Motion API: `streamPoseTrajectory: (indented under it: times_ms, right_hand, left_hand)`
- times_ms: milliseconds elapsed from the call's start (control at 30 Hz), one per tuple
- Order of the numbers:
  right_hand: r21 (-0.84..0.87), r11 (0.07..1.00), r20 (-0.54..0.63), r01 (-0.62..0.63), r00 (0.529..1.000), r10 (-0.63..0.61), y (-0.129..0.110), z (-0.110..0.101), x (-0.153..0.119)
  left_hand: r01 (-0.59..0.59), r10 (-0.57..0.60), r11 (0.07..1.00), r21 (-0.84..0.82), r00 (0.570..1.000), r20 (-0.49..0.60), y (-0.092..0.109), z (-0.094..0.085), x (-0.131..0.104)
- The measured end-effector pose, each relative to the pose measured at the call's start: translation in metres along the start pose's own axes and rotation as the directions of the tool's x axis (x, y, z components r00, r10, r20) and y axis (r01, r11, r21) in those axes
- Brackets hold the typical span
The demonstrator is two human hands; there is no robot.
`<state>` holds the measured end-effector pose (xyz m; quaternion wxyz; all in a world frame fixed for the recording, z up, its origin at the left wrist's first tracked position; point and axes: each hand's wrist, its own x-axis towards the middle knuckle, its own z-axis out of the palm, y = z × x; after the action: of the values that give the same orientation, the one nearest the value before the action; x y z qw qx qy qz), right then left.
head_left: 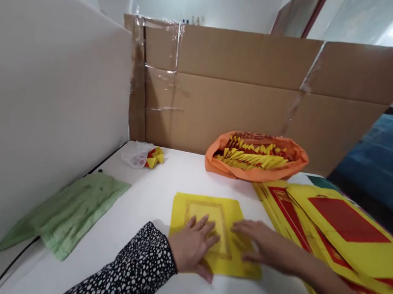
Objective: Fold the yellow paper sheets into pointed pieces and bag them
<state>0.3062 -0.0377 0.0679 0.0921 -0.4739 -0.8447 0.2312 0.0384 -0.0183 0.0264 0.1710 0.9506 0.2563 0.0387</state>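
Observation:
A yellow paper sheet (210, 204) with a faint printed frame lies flat on the white table. My left hand (193, 246), in a black sleeve with white spots, rests on its lower middle with the fingers spread and nothing held. Over the sheet's right side is my right hand (254, 238), its fingers stretched out and apart, slightly blurred. Whether its fingertips touch the paper is hard to tell. Just to the right spreads a pile of yellow and red papers (349, 221), partly behind my right forearm.
An orange bag (216, 162) of folded yellow and red pieces stands at the back before a cardboard wall (233, 103). A clear plastic item (137, 155) with a folded piece (155, 157) sits back left. A green cloth (78, 208) lies left on the white table (153, 185).

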Motion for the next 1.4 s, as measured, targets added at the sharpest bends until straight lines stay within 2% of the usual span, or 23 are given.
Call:
streamPoseTrajectory:
  times_ms: [67,167,267,333,433,533,633,733,800,867,900,967,1033,1100,1200,1400]
  right_hand:
    - [0.037,0.999,0.005,-0.007,1.0,0.007,-0.003,0.03,-0.031]
    - [-0.025,0.999,-0.068,0.042,0.997,-0.044,0.0,0.056,-0.048]
    - [-0.12,0.98,-0.132,0.156,0.976,-0.172,0.009,0.062,-0.047]
    - [-0.105,0.978,-0.158,0.178,0.968,-0.193,0.013,0.059,-0.045]
    - [0.012,0.999,-0.185,0.031,0.982,-0.028,0.009,0.049,-0.042]
    - [0.247,0.958,-0.157,-0.148,0.969,0.19,-0.001,0.036,-0.036]
    - [0.479,0.855,-0.108,-0.2,0.953,0.283,-0.008,0.028,-0.026]
    - [0.522,0.829,-0.131,-0.2,0.942,0.31,-0.006,0.029,-0.013]
    - [0.461,0.866,-0.218,-0.191,0.922,0.319,-0.002,0.033,-0.002]
    - [0.338,0.916,-0.313,-0.218,0.892,0.328,0.004,0.038,0.011]
    - [0.271,0.931,-0.343,-0.245,0.879,0.331,0.007,0.041,0.017]
    - [0.173,0.937,-0.375,-0.302,0.86,0.346,0.015,0.045,0.03]
    - [0.136,0.931,-0.388,-0.34,0.846,0.366,0.024,0.049,0.041]
    - [0.124,0.924,-0.393,-0.361,0.838,0.38,0.032,0.053,0.049]
    - [0.103,0.918,-0.386,-0.382,0.835,0.391,0.041,0.056,0.056]
    - [0.058,0.907,-0.353,-0.417,0.841,0.41,0.047,0.054,0.062]
  left_hand:
    - [0.015,-0.019,0.998,0.054,0.998,0.068,0.01,0.003,0.0]
    - [0.004,-0.015,0.995,0.101,0.993,0.113,0.017,-0.002,0.003]
    - [-0.039,0.031,0.997,0.074,0.993,0.111,0.021,-0.013,0.008]
    - [-0.09,0.088,0.996,0.021,0.991,0.101,0.023,-0.021,0.01]
    - [-0.119,0.125,0.989,-0.083,0.989,0.082,0.022,-0.031,0.008]
    - [-0.06,0.079,0.982,-0.18,0.992,0.102,0.017,-0.045,0.002]
    - [0.054,-0.027,0.976,-0.211,0.992,0.127,0.01,-0.063,-0.005]
    - [0.208,-0.199,0.972,-0.11,0.976,0.088,0.01,-0.074,-0.007]
    - [0.242,-0.241,0.97,0.028,0.97,-0.043,0.012,-0.07,-0.005]
    - [0.184,-0.157,0.967,0.176,0.975,-0.157,0.013,-0.056,0.001]
    - [0.13,-0.094,0.964,0.231,0.983,-0.16,0.013,-0.047,0.004]
    - [0.056,-0.032,0.959,0.276,0.995,-0.092,0.008,-0.028,0.011]
    - [0.072,-0.061,0.959,0.274,0.997,-0.047,0.0,-0.011,0.017]
    - [0.125,-0.111,0.955,0.271,0.992,-0.066,-0.008,0.001,0.021]
    - [0.166,-0.139,0.95,0.266,0.984,-0.115,-0.016,0.011,0.022]
    - [0.216,-0.182,0.94,0.266,0.972,-0.147,-0.016,0.015,0.023]
